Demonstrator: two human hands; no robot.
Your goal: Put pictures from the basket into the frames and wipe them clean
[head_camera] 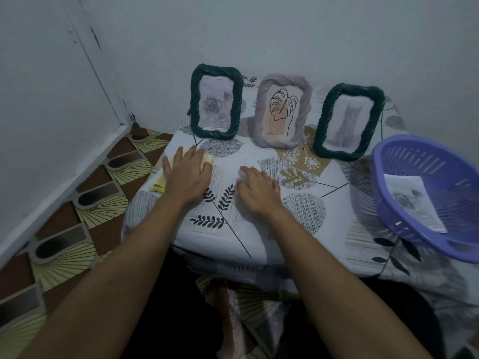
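Note:
Three frames stand upright along the back of the table against the wall. A dark green frame (216,102) on the left holds a rose picture, a grey frame (283,111) in the middle holds a leaf drawing, and a second dark green frame (348,121) on the right holds a cat picture. My left hand (188,172) lies flat on a yellow cloth (207,159) in front of the left frame. My right hand (258,186) rests flat on the tablecloth, holding nothing. A purple basket (404,229) at the right holds a loose picture (412,200).
The table (334,211) is draped in a white cloth with leaf prints and stands in a corner between two pale walls. Patterned floor covering (85,203) runs along its left side. The basket sits at the table's right front edge.

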